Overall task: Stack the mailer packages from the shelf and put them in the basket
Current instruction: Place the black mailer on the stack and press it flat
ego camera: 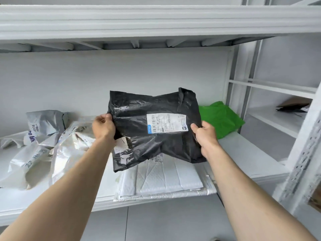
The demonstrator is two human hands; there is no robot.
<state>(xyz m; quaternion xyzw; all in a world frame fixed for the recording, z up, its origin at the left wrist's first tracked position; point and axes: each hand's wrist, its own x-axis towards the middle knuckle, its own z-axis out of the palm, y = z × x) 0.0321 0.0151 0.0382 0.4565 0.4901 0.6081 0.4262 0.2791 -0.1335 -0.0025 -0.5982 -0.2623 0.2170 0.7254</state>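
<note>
Black mailer package (152, 129), pinched at either edge by left hand (103, 126) and right hand (205, 136), hangs above the white mailer stack (165, 178), seemingly ready to be laid flat on top.

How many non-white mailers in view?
2. A black mailer held up by the left hand and right hand; a green mailer behind it on the shelf. More may be hidden.

Bright, even, cool light fills the white shelf (243, 150) with only soft shadows beneath the upper board, faint sheen on the black mailer (152, 129), wide-angle bowing at the edges, and slight overall softness.
</note>
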